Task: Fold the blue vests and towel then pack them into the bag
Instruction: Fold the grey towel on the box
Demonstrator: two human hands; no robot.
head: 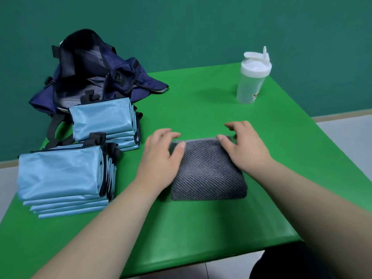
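Towel (209,178), dark grey with diagonal stripes, lies folded into a thick square on the green surface (201,228). Left hand (161,158) rests on its left edge, fingers relaxed, thumb on top. Right hand (244,153) covers the far right corner, thumb on the hem; whether its blurred fingers pinch the cloth I cannot tell. Folded blue vests sit to the left in a near stack (60,174) and a far stack (102,121), in front of the open navy duffel bag (96,73). A white-lidded shaker bottle (251,81) stands far right; its sticker is too small to read.
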